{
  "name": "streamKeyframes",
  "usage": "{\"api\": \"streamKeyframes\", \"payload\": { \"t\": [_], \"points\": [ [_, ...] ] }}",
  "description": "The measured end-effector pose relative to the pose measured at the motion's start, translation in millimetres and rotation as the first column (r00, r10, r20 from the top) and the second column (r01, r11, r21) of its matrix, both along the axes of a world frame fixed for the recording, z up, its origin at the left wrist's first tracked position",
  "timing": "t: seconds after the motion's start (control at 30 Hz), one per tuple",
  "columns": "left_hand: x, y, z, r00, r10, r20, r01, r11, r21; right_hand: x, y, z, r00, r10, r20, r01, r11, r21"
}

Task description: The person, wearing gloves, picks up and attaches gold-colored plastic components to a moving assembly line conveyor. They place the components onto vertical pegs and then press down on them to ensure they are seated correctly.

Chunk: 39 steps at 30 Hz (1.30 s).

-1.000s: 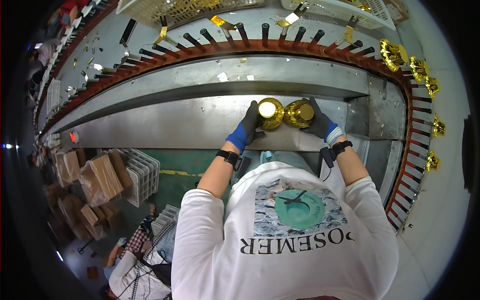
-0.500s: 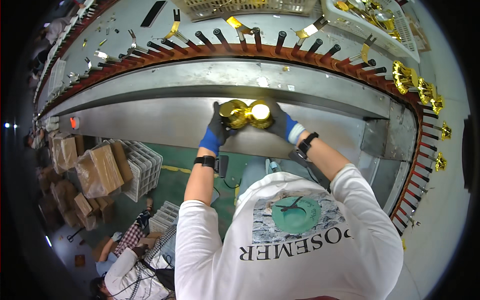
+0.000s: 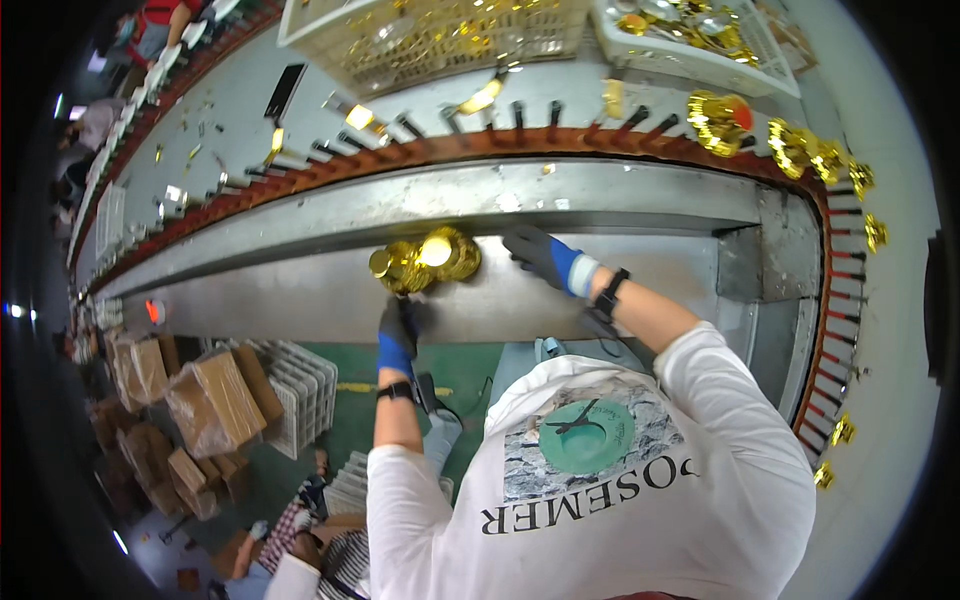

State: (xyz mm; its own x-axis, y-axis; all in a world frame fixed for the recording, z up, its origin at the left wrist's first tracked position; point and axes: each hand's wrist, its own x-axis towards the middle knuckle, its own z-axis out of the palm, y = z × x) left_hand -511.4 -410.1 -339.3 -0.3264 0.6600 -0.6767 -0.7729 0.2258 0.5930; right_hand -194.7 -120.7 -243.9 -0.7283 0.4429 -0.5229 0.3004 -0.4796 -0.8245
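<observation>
A cluster of shiny gold metal cups (image 3: 428, 262) sits on the grey steel ledge (image 3: 620, 200) in front of me. My left hand (image 3: 400, 325), in a dark glove with a blue cuff, is just below the cluster with its fingertips at the cups' lower edge; I cannot tell whether it grips them. My right hand (image 3: 542, 256), gloved the same way, is a short way right of the cups, fingers spread, holding nothing. A black watch is on each wrist.
A curved brown conveyor track (image 3: 560, 140) with black pegs runs behind the ledge, with gold pieces (image 3: 800, 148) on the pegs at the right. White crates of gold parts (image 3: 430, 35) stand beyond it. Cardboard boxes (image 3: 200, 400), white baskets (image 3: 300, 390) and another person (image 3: 300, 545) are at lower left.
Both hands carried the gold cups leftward and set them on the ledge. The right hand has come off them and moved right; the left has dropped below them.
</observation>
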Motion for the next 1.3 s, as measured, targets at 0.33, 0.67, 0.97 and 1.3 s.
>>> {"api": "streamKeyframes", "payload": {
  "t": [0.33,0.67,0.97,1.3],
  "points": [
    [309,300,316,0.118,-0.31,-0.943,0.816,0.572,-0.086,293,132,271,0.876,-0.437,-0.203,0.042,-0.35,0.936],
    [358,474,323,-0.543,0.191,-0.818,0.661,0.697,-0.276,308,221,221,0.846,-0.53,-0.055,-0.12,-0.29,0.949],
    [432,283,242,-0.156,-0.257,-0.954,0.719,0.632,-0.288,409,107,187,0.983,-0.167,0.076,-0.046,0.18,0.983],
    [495,293,33,-0.346,-0.614,-0.709,0.533,0.493,-0.687,416,77,-43,0.834,-0.259,0.487,-0.376,0.377,0.846]
  ]
}}
